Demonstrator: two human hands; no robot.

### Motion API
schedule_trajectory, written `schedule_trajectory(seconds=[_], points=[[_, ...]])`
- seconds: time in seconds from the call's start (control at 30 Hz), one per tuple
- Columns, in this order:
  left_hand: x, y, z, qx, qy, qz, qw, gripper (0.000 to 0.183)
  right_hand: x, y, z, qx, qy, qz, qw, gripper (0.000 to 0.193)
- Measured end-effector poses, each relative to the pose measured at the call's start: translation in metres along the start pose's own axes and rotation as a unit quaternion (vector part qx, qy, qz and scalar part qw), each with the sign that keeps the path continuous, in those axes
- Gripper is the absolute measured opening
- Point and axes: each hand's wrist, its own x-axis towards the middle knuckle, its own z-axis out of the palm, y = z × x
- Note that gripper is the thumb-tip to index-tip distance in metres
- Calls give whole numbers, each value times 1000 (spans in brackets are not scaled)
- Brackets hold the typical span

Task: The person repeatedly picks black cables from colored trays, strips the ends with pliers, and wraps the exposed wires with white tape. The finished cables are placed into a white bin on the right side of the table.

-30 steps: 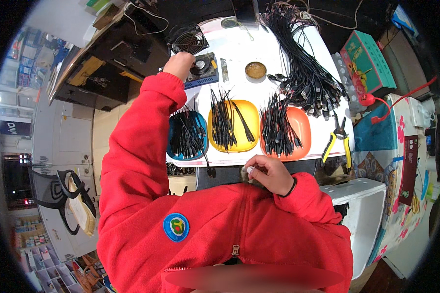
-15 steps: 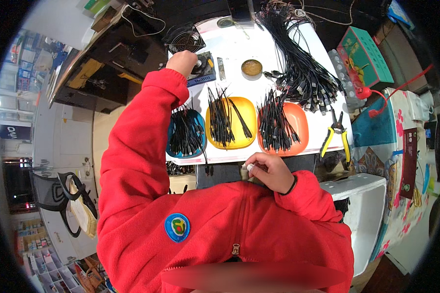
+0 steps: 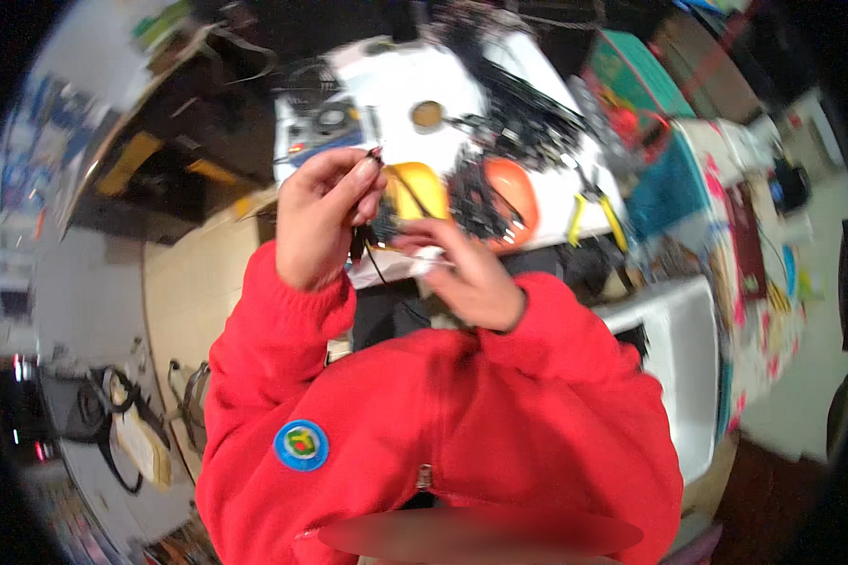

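My left hand [image 3: 322, 215] is raised over the near left of the table, thumb and fingers pinched on a black cable [image 3: 374, 264]. The cable's thin reddish end sticks out past the fingertips, and its length hangs below the hand. Close on the right is my right hand [image 3: 476, 282], smeared by motion, with a small white piece [image 3: 428, 259] at its thumb; whether that piece is held or worn I cannot tell. Behind the hands stand a yellow tray [image 3: 420, 188] and an orange tray [image 3: 518, 193], both with short black cables. The blue tray is mostly hidden.
A blue box-shaped device [image 3: 325, 141] stands at the far left of the table, near a round tin [image 3: 427, 115]. Long black cables [image 3: 528, 118] are heaped at the back right. Yellow-handled pliers [image 3: 594, 212] lie at the right edge, above a white foam box [image 3: 674, 367].
My left hand has come back from the blue device toward me and now holds a black cable. My right hand has risen toward it. The whole view has shifted and blurred.
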Motion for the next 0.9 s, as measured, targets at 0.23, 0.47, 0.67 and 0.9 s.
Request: schedule_trajectory(seconds=[0.23,0.47,0.67,0.9], points=[[-46,-27,71,-36,-131,-34,990,39,-60,-49,-45,-3,-20,109,994,20],[-49,-53,27,81,-148,-140,976,38,-202,-193,-175,-249,459,71,850,28],[-52,-96,-20,90,-127,-222,963,20,-288,-182,-212,-519,364,338,695,17],[-61,-89,-62,210,-76,-198,954,17,-342,23,-234,-545,104,578,599,27]])
